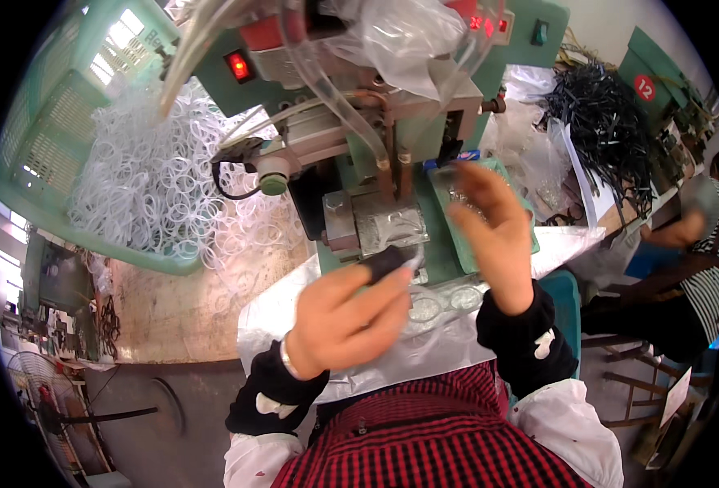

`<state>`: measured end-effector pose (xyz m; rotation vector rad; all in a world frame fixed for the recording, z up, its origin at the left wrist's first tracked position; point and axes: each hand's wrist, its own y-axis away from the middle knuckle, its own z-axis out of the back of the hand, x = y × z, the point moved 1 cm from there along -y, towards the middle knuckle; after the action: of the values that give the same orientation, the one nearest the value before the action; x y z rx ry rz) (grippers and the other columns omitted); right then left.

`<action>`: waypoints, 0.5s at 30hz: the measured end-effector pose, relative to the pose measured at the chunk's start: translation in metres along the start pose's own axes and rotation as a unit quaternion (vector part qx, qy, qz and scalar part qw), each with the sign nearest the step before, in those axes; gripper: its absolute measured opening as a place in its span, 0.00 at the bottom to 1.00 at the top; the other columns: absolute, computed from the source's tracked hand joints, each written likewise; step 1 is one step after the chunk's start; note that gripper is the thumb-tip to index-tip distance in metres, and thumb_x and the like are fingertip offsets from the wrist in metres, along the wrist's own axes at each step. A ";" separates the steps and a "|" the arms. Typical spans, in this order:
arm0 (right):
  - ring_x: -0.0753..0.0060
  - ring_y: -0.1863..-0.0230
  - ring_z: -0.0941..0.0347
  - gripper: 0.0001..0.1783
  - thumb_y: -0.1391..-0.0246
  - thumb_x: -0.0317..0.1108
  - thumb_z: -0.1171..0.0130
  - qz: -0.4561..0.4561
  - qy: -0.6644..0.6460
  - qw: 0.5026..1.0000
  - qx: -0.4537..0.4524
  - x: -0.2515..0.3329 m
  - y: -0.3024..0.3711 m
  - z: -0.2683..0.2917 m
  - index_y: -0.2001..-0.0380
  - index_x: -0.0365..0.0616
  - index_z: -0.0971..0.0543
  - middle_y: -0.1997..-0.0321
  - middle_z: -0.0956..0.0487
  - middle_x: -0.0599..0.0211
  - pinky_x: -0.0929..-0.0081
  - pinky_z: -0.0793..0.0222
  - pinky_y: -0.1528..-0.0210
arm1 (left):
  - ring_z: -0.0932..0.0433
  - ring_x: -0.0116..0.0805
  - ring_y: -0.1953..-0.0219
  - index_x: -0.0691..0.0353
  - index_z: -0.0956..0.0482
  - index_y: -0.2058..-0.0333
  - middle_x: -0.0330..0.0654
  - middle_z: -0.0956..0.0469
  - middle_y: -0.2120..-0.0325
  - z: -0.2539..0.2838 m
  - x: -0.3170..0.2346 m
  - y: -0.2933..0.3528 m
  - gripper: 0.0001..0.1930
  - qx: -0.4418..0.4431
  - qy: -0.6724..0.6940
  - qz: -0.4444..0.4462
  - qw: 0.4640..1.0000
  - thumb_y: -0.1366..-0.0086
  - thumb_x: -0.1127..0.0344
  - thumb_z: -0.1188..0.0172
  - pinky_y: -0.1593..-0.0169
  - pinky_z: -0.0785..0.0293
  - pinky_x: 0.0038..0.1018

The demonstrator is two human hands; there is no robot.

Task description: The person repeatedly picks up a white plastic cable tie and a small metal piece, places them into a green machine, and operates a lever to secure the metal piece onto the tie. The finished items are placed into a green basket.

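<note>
At nine o'clock a light green plastic basket [42, 203] sits tipped on the worktop [180, 317], and a big heap of thin white plastic rings [156, 187] spills out of it. A green machine [359, 122] stands at twelve o'clock, with clear plastic bags [400, 41] bunched on top. A small square red light [239, 67] glows on its left side, and more red lights [481, 23] glow on top at one o'clock.

The left hand [347, 313] is just below the middle. Its grip is closed, with fingers and thumb pinching a small flat black piece [385, 262]. The piece pokes out of the top of the grip, toward one o'clock, just under the machine's shiny metal plate [388, 224]. Clear round plastic pieces [441, 305] lie at three o'clock of this hand, close by.

The right hand [493, 236] is held up with fingers spread wide, and I cannot see anything in it. It is in front of a shallow green tray [530, 236].

At two o'clock lies a pile of black plastic strips [607, 122]. Beside it, a round red sign [644, 87] sits on a green panel. Another person in a striped top [705, 276] sits at three o'clock.
</note>
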<state>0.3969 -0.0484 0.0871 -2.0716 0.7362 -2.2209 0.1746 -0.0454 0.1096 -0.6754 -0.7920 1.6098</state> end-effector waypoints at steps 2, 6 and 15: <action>0.69 0.44 0.25 0.23 0.46 0.20 0.42 0.079 0.172 0.972 -0.138 -0.058 -0.011 0.039 0.45 0.37 0.24 0.47 0.20 0.59 0.73 0.32 0.41 | 0.24 0.41 0.73 0.61 0.22 0.67 0.48 0.17 0.56 -0.017 0.003 -0.001 0.11 -0.020 -0.034 -0.047 0.998 0.51 0.76 0.33 0.71 0.21 0.30; 0.70 0.60 0.25 0.22 0.49 0.24 0.37 -0.058 0.291 0.952 -0.077 -0.086 0.021 0.081 0.48 0.42 0.21 0.64 0.21 0.65 0.73 0.30 0.55 | 0.21 0.41 0.67 0.60 0.22 0.70 0.44 0.17 0.58 -0.022 0.003 0.004 0.09 -0.035 -0.045 -0.044 0.997 0.52 0.75 0.34 0.64 0.16 0.32; 0.50 0.64 0.26 0.08 0.48 0.32 0.35 0.140 0.502 0.852 -0.051 -0.099 -0.006 0.042 0.66 0.43 0.21 0.70 0.21 0.61 0.58 0.31 0.60 | 0.18 0.42 0.64 0.63 0.19 0.62 0.48 0.17 0.56 0.007 -0.031 0.038 0.09 -0.029 -0.078 0.077 0.994 0.43 0.72 0.36 0.49 0.20 0.43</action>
<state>0.4502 -0.0250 -0.0032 -0.5684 1.0811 -2.9923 0.1519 -0.0811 0.0834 -0.6714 -0.9215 1.8011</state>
